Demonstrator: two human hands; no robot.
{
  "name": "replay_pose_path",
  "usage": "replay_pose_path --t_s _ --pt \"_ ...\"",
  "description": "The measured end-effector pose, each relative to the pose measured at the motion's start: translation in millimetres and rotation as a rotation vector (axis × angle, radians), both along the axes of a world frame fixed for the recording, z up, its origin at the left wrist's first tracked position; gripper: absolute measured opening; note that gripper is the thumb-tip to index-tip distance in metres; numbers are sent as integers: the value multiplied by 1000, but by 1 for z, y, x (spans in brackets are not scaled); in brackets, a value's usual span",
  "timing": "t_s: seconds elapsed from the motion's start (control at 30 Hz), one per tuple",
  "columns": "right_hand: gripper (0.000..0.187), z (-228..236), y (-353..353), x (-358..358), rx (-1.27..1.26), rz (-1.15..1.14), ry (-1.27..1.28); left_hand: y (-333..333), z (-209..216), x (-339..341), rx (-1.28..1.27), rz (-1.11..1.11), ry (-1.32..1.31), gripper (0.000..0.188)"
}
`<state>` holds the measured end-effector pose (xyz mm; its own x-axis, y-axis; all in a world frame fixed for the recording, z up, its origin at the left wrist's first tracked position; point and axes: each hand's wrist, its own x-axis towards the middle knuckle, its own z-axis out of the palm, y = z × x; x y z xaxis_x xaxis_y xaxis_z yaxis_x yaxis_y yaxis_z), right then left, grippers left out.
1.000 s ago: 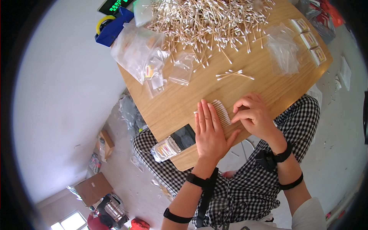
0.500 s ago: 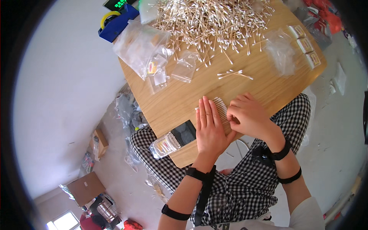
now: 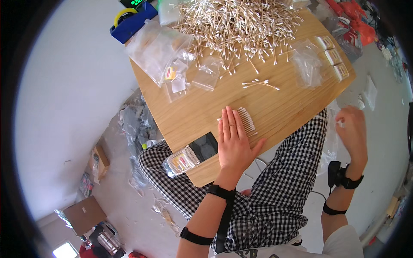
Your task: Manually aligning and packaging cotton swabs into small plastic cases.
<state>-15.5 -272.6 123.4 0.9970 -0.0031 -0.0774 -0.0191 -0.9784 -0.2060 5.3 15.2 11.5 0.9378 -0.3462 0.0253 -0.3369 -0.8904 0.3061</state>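
Observation:
My left hand (image 3: 234, 142) lies flat on the wooden table (image 3: 189, 116) near its front edge, fingers stretched out and side by side. Under and beside it is a row of cotton swabs (image 3: 246, 122), their white tips lined up on the right of the fingers; the hand hides the rest. Off the table's right edge, my right hand (image 3: 353, 129) is raised with its fingers curled closed. A small white bit shows at its fingertips, too blurred to name. Left of my left hand, a clear bag packed with cotton swabs (image 3: 180, 161) sits by a dark flat rectangular object (image 3: 204, 146).
A large heap of loose cotton swabs (image 3: 241, 30) covers the far side. A few swabs (image 3: 260, 84) lie crossed mid-table. Clear plastic bags (image 3: 159, 49) and a blue tape dispenser (image 3: 133, 23) are at the far left; small packs (image 3: 332, 56) line the right edge.
My right hand has swung away from the swab row, out to the right past the table edge. My left hand stays flat on the swabs.

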Motion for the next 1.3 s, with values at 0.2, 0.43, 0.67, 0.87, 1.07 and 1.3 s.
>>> replay_pose_path --t_s 0.2,0.43,0.67,0.87,1.07,1.3 --pt "21 -59 75 16 742 46 -253 2 -1 1 -15 9 10 105" --pt "17 -117 117 35 782 226 -370 -1 -1 1 -7 -2 5 104" --pt "14 -118 120 36 685 262 -395 0 -4 1 -29 -2 -6 104" --pt "18 -118 120 36 699 209 -381 -1 -3 2 -30 -6 4 103" --pt "18 -118 122 36 653 233 -384 0 -3 1 -23 0 -4 103" --pt "16 -117 128 41 738 111 -352 -1 0 2 6 0 14 104"
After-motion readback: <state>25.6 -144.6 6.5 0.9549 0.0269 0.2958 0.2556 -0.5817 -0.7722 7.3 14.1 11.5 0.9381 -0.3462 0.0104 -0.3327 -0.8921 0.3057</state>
